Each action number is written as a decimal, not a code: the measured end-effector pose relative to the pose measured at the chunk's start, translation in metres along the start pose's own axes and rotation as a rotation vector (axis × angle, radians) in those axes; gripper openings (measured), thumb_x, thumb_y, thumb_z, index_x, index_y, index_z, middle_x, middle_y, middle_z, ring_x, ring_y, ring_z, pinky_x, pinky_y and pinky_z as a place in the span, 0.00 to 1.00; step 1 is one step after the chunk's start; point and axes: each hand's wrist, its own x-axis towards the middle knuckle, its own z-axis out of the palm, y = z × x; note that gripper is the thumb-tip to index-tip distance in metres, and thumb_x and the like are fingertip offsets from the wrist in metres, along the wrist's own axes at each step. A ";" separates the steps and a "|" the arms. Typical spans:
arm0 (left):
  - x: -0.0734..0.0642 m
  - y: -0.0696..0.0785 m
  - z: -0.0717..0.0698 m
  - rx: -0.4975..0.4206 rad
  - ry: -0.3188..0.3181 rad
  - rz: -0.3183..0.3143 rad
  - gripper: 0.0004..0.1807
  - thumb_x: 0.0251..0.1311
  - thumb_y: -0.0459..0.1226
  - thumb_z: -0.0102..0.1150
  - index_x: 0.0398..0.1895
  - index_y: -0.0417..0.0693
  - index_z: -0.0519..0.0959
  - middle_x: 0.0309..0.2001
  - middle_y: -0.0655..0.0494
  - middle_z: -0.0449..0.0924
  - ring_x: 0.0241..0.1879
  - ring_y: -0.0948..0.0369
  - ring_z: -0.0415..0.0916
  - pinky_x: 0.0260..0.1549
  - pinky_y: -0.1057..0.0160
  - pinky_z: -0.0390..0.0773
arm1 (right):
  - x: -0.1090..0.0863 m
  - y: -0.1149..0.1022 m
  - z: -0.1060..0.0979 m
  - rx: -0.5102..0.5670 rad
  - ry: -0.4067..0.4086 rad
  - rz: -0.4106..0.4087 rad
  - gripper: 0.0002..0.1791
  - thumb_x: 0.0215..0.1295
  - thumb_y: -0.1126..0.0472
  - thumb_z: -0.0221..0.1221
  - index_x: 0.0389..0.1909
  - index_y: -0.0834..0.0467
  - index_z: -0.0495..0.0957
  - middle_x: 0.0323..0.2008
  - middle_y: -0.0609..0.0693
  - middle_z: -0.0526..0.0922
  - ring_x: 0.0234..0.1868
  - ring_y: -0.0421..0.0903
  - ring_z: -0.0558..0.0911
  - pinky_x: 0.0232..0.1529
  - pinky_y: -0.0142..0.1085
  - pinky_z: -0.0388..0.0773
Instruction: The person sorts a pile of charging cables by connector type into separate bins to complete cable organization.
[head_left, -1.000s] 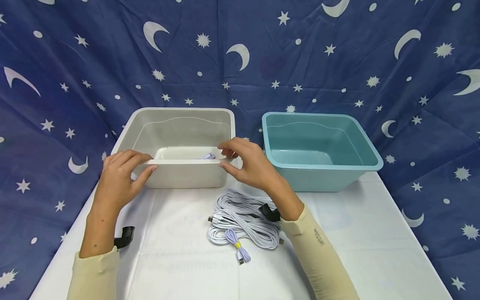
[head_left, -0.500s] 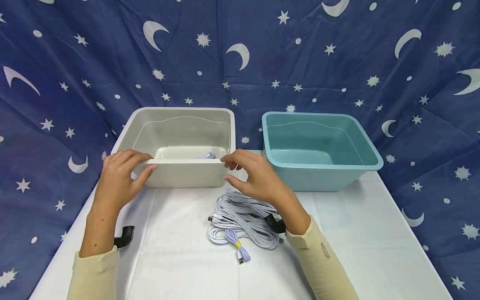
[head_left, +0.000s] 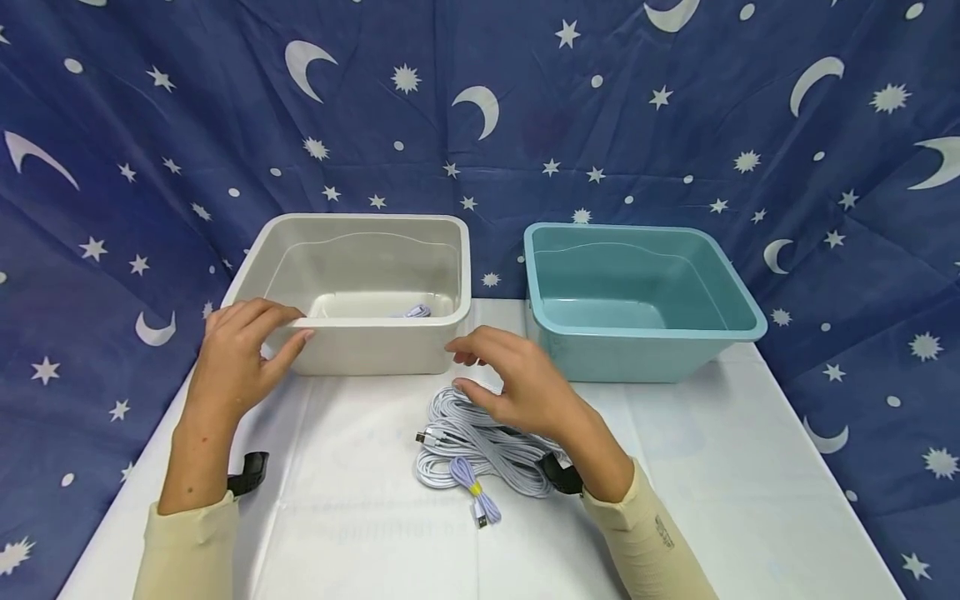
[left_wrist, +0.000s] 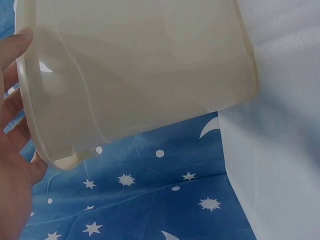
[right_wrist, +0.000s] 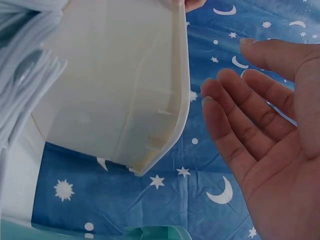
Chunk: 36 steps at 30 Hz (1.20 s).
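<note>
My left hand (head_left: pixel 236 358) holds the front rim of an off-white plastic bin (head_left: pixel 375 350) near its left corner. In the left wrist view its thumb (left_wrist: pixel 19 46) lies on the outer side, with the fingers reaching behind the rim. A small lilac cable bundle (head_left: pixel 418 312) lies inside the bin, partly hidden by the front wall. My right hand (head_left: pixel 517 379) hovers just off the bin's front right corner, fingers loosely bent and holding nothing. Below it lies a large heap of coiled white cables (head_left: pixel 472 433). In front of the heap is a lilac USB cable (head_left: pixel 475 490) with a yellow tie.
A teal bin (head_left: pixel 637 358) stands to the right of the off-white one, with a gap between them. Both are on a white-covered table (head_left: pixel 360 533). A blue cloth (head_left: pixel 525 167) with moons and stars hangs behind and at the sides.
My right hand has come away from the off-white bin's front rim, moving down and to the right towards the cable heap. My left hand has stayed on the rim.
</note>
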 end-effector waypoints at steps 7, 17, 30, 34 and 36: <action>0.000 -0.001 0.000 0.005 0.001 -0.007 0.15 0.52 0.39 0.75 0.44 0.48 0.86 0.39 0.55 0.83 0.45 0.51 0.77 0.46 0.45 0.65 | -0.012 -0.007 0.007 -0.021 -0.047 -0.013 0.20 0.65 0.60 0.64 0.58 0.55 0.76 0.43 0.43 0.82 0.44 0.38 0.81 0.49 0.28 0.78; -0.001 -0.001 0.000 0.006 0.008 -0.001 0.15 0.52 0.40 0.75 0.43 0.48 0.86 0.39 0.54 0.84 0.44 0.50 0.77 0.46 0.45 0.66 | -0.022 -0.016 0.015 -0.066 -0.115 -0.036 0.17 0.67 0.57 0.63 0.55 0.53 0.78 0.45 0.42 0.81 0.46 0.36 0.80 0.48 0.28 0.78; 0.001 -0.001 0.001 0.000 0.014 0.006 0.15 0.52 0.39 0.75 0.43 0.48 0.86 0.39 0.54 0.84 0.45 0.50 0.77 0.47 0.44 0.66 | -0.040 -0.029 0.024 -0.123 -0.196 -0.037 0.17 0.66 0.56 0.63 0.55 0.51 0.78 0.46 0.40 0.81 0.46 0.35 0.79 0.48 0.29 0.78; 0.001 -0.001 0.002 -0.005 0.015 0.007 0.15 0.51 0.39 0.75 0.43 0.48 0.86 0.39 0.54 0.84 0.44 0.50 0.77 0.46 0.45 0.65 | -0.045 -0.029 0.028 -0.126 -0.200 -0.031 0.15 0.65 0.56 0.64 0.52 0.50 0.80 0.43 0.39 0.81 0.43 0.34 0.79 0.46 0.30 0.78; 0.000 -0.001 0.002 -0.005 0.019 0.010 0.15 0.51 0.39 0.75 0.43 0.48 0.86 0.39 0.54 0.84 0.44 0.50 0.77 0.45 0.45 0.65 | -0.048 -0.029 0.030 -0.134 -0.194 -0.030 0.14 0.64 0.56 0.65 0.51 0.49 0.80 0.42 0.39 0.80 0.42 0.34 0.80 0.44 0.31 0.79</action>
